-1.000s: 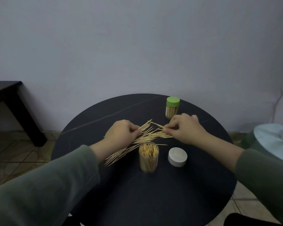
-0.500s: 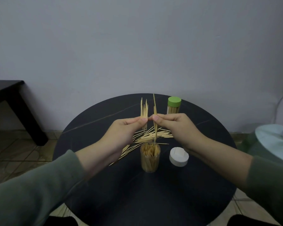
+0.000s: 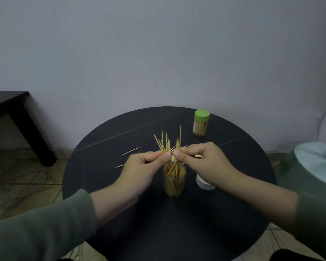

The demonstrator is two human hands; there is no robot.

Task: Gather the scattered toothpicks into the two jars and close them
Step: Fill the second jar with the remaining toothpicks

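Two jars (image 3: 174,180) (one open (image 3: 201,122)) — two hands (image 3: 143,166)

There is just one view. The camera sits on the person's head and looks forward and down at the round black table (image 3: 120,185), close up. Both green sleeves reach in from the bottom corners. The plain grey wall (image 3: 158,53) stands behind the table.

No readable text, label, brand or number is showing anywhere. The green-lidded jar (image 3: 201,123) and the open jar (image 3: 174,180) are showing no lettering.
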